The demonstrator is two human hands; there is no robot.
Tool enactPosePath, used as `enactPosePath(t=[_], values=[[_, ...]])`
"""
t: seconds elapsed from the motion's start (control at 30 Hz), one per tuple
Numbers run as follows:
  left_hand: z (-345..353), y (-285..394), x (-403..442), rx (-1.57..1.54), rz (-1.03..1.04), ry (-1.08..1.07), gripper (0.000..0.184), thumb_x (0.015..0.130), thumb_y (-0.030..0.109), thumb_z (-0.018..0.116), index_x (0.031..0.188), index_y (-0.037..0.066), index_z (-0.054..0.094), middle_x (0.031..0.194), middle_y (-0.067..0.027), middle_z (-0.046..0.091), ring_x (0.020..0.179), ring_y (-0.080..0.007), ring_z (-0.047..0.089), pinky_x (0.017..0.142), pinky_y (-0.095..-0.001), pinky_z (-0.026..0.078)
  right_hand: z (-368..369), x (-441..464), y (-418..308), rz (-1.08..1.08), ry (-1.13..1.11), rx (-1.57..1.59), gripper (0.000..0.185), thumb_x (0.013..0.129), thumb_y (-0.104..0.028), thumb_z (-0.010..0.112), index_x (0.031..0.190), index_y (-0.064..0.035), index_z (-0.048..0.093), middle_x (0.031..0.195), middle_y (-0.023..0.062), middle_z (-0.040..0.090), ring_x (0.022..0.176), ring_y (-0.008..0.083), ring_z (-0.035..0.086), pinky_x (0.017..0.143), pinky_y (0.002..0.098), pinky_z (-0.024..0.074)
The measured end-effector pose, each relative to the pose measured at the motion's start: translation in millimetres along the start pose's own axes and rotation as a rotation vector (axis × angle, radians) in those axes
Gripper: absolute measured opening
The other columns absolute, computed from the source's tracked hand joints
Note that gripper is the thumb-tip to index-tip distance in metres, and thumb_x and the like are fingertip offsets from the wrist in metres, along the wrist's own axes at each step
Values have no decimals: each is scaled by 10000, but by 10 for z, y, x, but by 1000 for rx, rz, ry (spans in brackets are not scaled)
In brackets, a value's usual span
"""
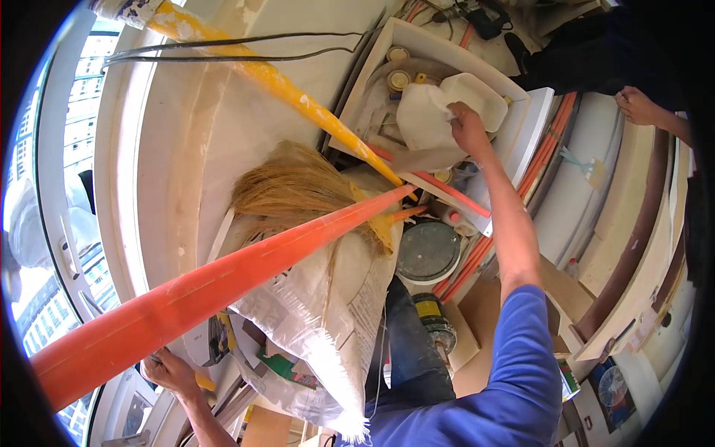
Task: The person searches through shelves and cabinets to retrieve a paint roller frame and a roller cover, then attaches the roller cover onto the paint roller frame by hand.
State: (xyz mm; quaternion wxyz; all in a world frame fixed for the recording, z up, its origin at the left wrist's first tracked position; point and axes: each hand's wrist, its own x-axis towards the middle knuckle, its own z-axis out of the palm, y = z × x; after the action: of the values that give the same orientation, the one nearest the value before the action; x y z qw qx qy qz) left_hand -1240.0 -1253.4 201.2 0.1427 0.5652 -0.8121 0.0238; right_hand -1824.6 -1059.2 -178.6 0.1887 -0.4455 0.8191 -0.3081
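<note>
My right hand (469,128) reaches into a wooden drawer-like box (372,56) with its fingers pinched on the edge of a white, thin-walled plastic piece (421,112). A second white tub-like piece (477,97) lies just behind it. Round yellowish-lidded jars (398,80) stand at the box's left side. My left hand (170,372) is low on the left, below a thick orange pipe (223,287), its fingers curled by the window frame. A yellow rod-like piece (205,381) shows beside it; whether the hand grips anything is hidden.
A paint-spattered yellow pole (283,93) and the orange pipe cross the view. A straw broom (290,186) lies over a white woven sack (313,305). A round lidded bucket (430,252) stands near my legs. Another person's hand (639,106) is at the right, near long pipes (588,164).
</note>
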Motion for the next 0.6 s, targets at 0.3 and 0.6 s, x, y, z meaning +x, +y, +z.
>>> enactPosePath(t=[0.3,0.6], values=[[63,-26,-9,18,50,87,419,1074,313,468,807,23,610,619,-28,585,564,-82,521,512,-276,402,193,522,-115,124,168,257,398,874,-94,527,1238,50,601,1091,297,666,1029,407,650,918,418,491],[58,75,-47,-46,-15,61,404,1078,301,457,845,21,632,670,-35,624,602,-77,552,529,-269,422,26,441,-212,213,29,250,421,902,-118,507,1292,17,592,1065,232,691,981,276,667,876,353,499]])
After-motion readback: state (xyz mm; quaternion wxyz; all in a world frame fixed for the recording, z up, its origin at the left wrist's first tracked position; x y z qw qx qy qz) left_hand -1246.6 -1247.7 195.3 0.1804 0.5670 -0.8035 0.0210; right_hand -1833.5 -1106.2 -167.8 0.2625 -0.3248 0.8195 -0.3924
